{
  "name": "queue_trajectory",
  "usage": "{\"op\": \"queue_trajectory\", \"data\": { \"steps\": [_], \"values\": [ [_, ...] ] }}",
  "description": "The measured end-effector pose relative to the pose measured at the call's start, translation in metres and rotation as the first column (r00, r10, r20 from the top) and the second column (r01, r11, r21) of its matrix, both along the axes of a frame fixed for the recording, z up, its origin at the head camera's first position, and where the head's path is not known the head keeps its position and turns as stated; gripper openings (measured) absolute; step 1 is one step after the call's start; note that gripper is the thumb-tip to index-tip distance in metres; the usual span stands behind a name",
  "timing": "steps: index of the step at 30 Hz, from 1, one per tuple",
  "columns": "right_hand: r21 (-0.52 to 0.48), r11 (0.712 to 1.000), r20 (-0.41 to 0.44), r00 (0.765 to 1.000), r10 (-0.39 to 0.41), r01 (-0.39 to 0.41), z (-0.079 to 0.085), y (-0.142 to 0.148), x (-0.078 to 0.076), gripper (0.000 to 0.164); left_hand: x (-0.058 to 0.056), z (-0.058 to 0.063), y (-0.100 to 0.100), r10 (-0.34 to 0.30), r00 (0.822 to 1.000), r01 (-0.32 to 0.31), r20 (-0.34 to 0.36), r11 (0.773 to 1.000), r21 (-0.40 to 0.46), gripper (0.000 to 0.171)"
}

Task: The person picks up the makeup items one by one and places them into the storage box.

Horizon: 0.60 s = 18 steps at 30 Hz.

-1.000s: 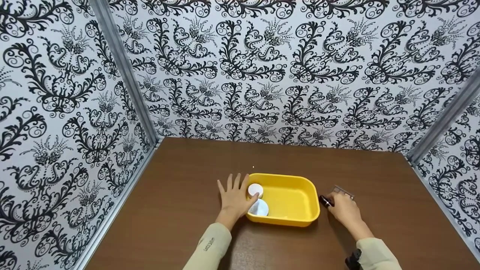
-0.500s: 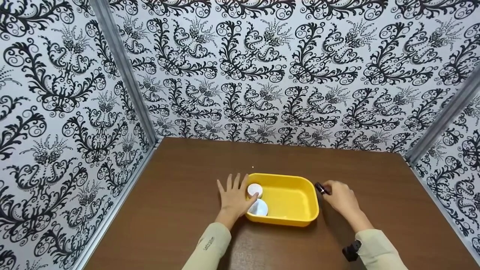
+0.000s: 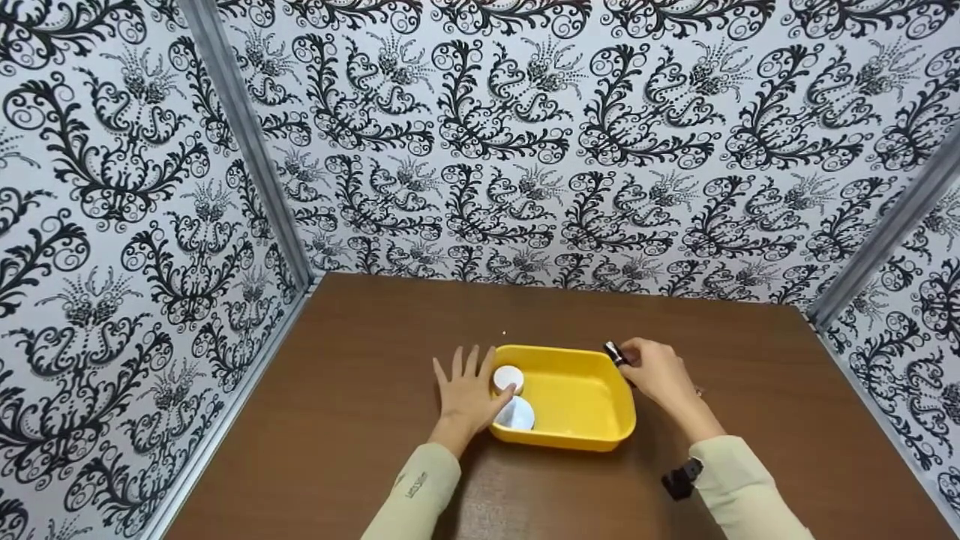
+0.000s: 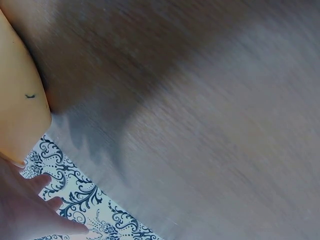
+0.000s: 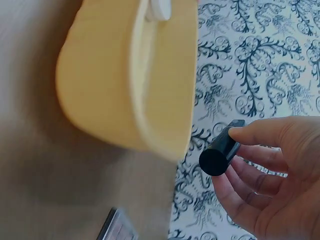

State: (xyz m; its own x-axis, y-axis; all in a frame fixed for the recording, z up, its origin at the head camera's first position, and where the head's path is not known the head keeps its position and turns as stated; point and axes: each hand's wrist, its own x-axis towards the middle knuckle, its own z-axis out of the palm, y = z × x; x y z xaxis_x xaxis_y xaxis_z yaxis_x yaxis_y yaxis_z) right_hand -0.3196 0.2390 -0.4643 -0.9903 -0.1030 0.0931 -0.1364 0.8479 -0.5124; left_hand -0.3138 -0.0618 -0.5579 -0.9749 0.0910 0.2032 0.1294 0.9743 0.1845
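A black lipstick tube (image 3: 615, 353) with a silvery band is pinched between the thumb and fingers of my right hand (image 3: 660, 369). It is raised beside the far right corner of a yellow plastic tub (image 3: 559, 442); the right wrist view shows the tube (image 5: 219, 154) tilted, its round end towards the camera. My left hand (image 3: 466, 397) rests on the tub's left rim with fingers spread and straight. Inside the tub, by my left thumb, sit a small white round container (image 3: 508, 378) and a larger white disc-like one (image 3: 519, 414), partly hidden by the thumb.
A flat clear-lidded case, perhaps a makeup palette (image 5: 118, 227), lies on the brown table (image 3: 360, 390) right of the tub, mostly hidden by my right arm in the head view. Patterned panels (image 3: 525, 150) close off the back and sides.
My right hand has lifted the lipstick tube off the table near the flat case and carried it up and left to the tub's far right corner. The left hand stays put.
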Motion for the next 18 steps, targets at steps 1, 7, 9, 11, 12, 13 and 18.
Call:
{"op": "queue_trajectory", "data": {
  "steps": [1,7,9,11,12,13,18],
  "values": [
    [-0.006,1.000,0.008,1.000,0.002,-0.002,0.002,-0.004,-0.001,0.033,0.000,0.000,0.000,0.000,1.000,0.000,-0.002,1.000,-0.003,0.081],
    [-0.068,0.997,0.057,0.998,0.024,-0.020,0.005,-0.033,-0.008,0.031,-0.001,-0.002,0.000,0.004,1.000,-0.003,0.016,1.000,-0.006,0.081],
    [-0.088,0.996,0.065,0.997,0.039,-0.033,0.004,-0.041,-0.010,0.030,-0.001,-0.003,0.000,0.002,1.000,-0.002,0.014,1.000,-0.002,0.081],
    [-0.107,0.993,0.077,0.996,0.051,-0.043,0.003,-0.050,-0.012,0.029,-0.001,-0.004,0.000,0.002,1.000,-0.002,0.007,1.000,0.001,0.080],
    [-0.114,0.992,0.084,0.995,0.055,-0.046,0.003,-0.053,-0.013,0.029,-0.001,-0.004,0.000,0.002,1.000,-0.002,0.009,1.000,0.001,0.080],
    [-0.117,0.992,0.093,0.994,0.060,-0.048,0.002,-0.057,-0.014,0.029,-0.001,-0.003,0.000,0.003,1.000,-0.003,0.014,1.000,0.000,0.080],
    [-0.113,0.992,0.149,0.987,0.064,-0.047,-0.004,-0.069,-0.019,0.031,0.000,-0.001,0.001,0.005,1.000,-0.005,0.028,1.000,-0.014,0.081]
  ]
}}
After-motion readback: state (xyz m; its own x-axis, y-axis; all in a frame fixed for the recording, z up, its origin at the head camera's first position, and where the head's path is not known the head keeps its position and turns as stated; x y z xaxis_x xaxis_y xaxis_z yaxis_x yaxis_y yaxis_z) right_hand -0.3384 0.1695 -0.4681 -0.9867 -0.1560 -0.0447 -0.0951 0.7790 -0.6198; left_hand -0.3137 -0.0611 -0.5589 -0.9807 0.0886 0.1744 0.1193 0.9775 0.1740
